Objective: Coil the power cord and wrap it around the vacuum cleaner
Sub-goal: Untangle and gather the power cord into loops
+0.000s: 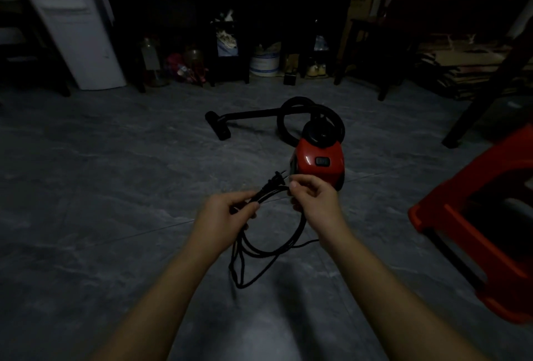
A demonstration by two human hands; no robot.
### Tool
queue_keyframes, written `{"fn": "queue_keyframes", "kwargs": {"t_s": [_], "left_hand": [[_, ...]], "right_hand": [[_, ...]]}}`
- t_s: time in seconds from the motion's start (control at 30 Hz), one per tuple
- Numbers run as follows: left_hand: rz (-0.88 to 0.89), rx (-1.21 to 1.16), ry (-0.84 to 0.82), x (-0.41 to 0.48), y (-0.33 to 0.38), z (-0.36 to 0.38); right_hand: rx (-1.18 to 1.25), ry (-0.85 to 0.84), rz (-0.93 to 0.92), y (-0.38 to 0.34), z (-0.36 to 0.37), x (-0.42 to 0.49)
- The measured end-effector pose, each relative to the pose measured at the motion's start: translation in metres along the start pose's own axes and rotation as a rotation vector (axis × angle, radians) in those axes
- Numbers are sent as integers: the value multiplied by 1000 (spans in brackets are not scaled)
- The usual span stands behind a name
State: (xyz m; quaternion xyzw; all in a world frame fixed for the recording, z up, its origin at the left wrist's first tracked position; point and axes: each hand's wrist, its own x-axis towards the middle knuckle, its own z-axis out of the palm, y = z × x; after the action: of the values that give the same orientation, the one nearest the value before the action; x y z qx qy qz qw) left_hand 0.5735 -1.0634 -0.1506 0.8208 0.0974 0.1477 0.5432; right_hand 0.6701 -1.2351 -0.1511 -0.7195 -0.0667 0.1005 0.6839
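Both hands hold the cord (271, 248) over the grey floor (115, 187). The left hand (227, 213) grips the gathered loops, which hang toward 6 o'clock. The right hand (313, 199) pinches a strand beside the plug (275, 181) (prongs toward 1 o'clock). The red vacuum (318, 163) sits just beyond at 1 o'clock, its hose (288, 106) curling behind, the nozzle (217, 127) at 11. A red stool (424, 218) stands at 3 o'clock.
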Motion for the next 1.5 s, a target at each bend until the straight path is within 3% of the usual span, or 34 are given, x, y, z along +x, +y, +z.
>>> {"fn": "queue_keyframes", "kwargs": {"t_s": [0.17, 0.47, 0.67, 0.93, 1.13, 1.5], "left_hand": [[12, 169, -21, 3, -7, -8], [-131, 298, -251, 3, -12, -9], [-119, 221, -248, 3, -7, -4], [-297, -97, -120, 3, 5, -3], [-270, -90, -32, 4, 3, 0], [-209, -112, -54, 3, 12, -2]], "right_hand": [[-306, -79, -153, 13, 1, 3], [-416, -173, -185, 6, -1, 2], [-669, -331, -279, 7, 0, -5], [-587, -353, -264, 4, -4, -3], [-519, -408, -235, 0, -4, -5], [-391, -310, -221, -3, -2, -4]]}}
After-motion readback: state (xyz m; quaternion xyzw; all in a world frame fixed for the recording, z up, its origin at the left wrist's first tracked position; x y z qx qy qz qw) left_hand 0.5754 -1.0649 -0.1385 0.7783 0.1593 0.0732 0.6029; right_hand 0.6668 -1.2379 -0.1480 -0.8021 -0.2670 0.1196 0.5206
